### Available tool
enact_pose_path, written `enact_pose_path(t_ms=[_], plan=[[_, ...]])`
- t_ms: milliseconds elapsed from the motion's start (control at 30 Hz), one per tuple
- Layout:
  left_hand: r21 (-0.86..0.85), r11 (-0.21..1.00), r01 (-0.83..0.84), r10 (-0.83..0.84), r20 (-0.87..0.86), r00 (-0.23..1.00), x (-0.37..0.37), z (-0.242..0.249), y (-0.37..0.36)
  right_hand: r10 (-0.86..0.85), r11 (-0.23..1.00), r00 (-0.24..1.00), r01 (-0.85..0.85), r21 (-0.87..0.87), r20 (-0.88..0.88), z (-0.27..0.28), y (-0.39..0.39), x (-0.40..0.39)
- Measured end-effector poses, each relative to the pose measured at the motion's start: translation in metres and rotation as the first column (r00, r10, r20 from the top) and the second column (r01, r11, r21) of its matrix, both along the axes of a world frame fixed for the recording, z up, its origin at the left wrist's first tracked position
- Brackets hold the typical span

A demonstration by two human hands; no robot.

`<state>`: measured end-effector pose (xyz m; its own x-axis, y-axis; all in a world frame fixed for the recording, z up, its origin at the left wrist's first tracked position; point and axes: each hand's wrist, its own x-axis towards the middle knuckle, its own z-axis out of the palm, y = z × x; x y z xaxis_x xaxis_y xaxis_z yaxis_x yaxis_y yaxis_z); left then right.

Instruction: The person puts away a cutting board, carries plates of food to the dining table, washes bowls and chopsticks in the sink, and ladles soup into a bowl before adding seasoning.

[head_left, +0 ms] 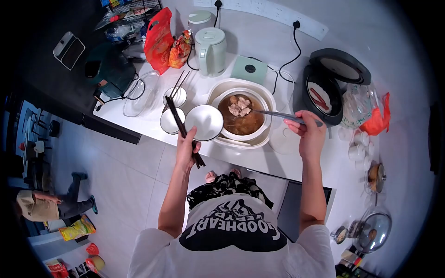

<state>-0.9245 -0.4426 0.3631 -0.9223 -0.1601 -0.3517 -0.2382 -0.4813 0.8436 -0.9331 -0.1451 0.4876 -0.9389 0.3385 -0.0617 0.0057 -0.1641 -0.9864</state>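
Observation:
My left hand (pixel 188 144) is closed round a bundle of black chopsticks (pixel 174 110), its thumb at the rim of a white bowl (pixel 204 123) that it also holds. The bowl has nothing in it and sits close to the left side of a white inner pot (pixel 269 116). Brown soup (pixel 243 126) fills much of this pot, which is set in a larger cream pot (pixel 211 91). Gripped by its grey handle in my right hand (pixel 307 133), a ladle (pixel 273 113) carries pieces of meat (pixel 239 106) over the soup.
Two small white bowls (pixel 172 121) stand at the left, chopsticks resting on the farther one. Behind are a pale green kettle (pixel 211 52) and red bags (pixel 158 41). An open rice cooker (pixel 320 95) is on the right. A person (pixel 44 205) is at the far left.

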Motion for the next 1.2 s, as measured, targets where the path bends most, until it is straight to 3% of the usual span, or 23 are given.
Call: enact_pose_path(t_ms=[167,400,500,533,600,633,733,833,933,1000,1033,1200], plan=[[0.016,0.999,0.047,-0.047,-0.026,0.999,-0.009,0.014,0.022,0.1,0.995,0.995,-0.1,0.026,-0.021,0.02,-0.017,0.0],[-0.024,0.997,0.08,-0.081,-0.05,0.995,-0.011,0.014,0.032,0.326,0.939,0.945,-0.325,0.109,0.012,-0.009,-0.043,0.019],[-0.014,0.997,0.07,-0.07,-0.052,0.996,-0.012,0.009,0.03,0.498,0.825,0.86,-0.431,0.366,-0.11,-0.034,-0.038,0.032],[-0.009,0.997,0.075,-0.075,-0.052,0.996,-0.012,0.008,0.028,0.586,0.674,0.801,-0.399,0.622,-0.121,-0.034,-0.033,0.035],[0.002,0.998,0.069,-0.069,-0.043,0.997,-0.011,0.005,0.026,0.701,0.483,0.692,-0.285,0.828,-0.171,-0.038,-0.034,0.04],[0.006,0.998,0.058,-0.058,-0.037,0.998,-0.011,0.003,0.026,0.755,0.381,0.631,-0.202,0.902,-0.177,-0.039,-0.034,0.041],[0.027,0.999,0.03,-0.03,-0.007,1.0,-0.011,0.003,0.025,0.773,0.346,0.605,-0.15,0.926,-0.191,-0.04,-0.033,0.044],[0.071,0.997,0.005,-0.005,-0.004,1.0,-0.011,0.001,0.023,0.611,0.457,0.746,-0.057,0.888,-0.266,-0.033,-0.034,0.051],[0.089,0.996,-0.017,0.017,0.004,1.0,-0.009,-0.006,0.017,0.366,0.792,0.846,-0.065,0.608,-0.387,-0.052,-0.027,0.04],[0.089,0.996,-0.031,0.031,0.005,1.0,-0.009,-0.01,0.013,0.196,0.92,0.943,-0.082,0.383,-0.27,-0.067,-0.028,0.03],[0.098,0.994,-0.049,0.049,0.0,0.999,-0.008,-0.011,0.013,0.12,0.963,0.974,-0.067,0.26,-0.194,-0.075,-0.027,0.025],[0.079,0.995,-0.06,0.058,0.022,0.998,-0.005,-0.014,0.01,0.061,0.993,0.997,-0.055,0.105,-0.053,-0.106,-0.024,0.011]])
